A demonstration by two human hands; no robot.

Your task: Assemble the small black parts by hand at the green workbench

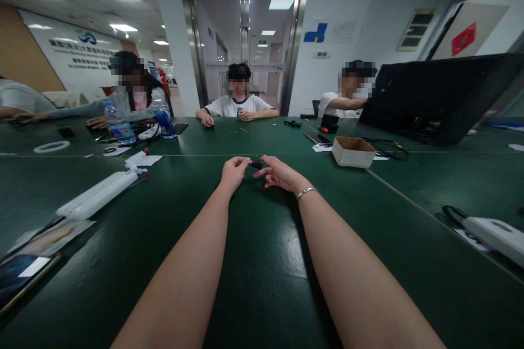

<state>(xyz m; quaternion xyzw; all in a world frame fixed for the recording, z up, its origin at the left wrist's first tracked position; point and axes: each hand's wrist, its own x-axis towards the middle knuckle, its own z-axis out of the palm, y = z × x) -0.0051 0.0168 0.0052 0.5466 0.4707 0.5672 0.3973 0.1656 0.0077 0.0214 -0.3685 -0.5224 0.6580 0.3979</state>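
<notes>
Fingertips of both hands meet on a small black object (256,164), too small to identify, held just above the middle of a dark green table (262,262). The left hand (234,173) curls its fingers and pinches the object's left end; the right hand (279,174) pinches the right end, its other fingers loosely spread. A thin silver bracelet (307,192) circles the right wrist. Both bare forearms stretch from the near edge.

To the right, farther away, sits an open brown cardboard box (352,151), and behind it a large open black case (438,95). On the left lies a long white plastic power strip (96,194); far left stands a clear plastic water bottle with a blue label (118,122), its writing unreadable.

Three seated people face the table's far side. Behind them are metal-framed glass doors (244,32), white walls, ceiling light panels, and a wall banner (77,49) whose text is too blurred to read.
</notes>
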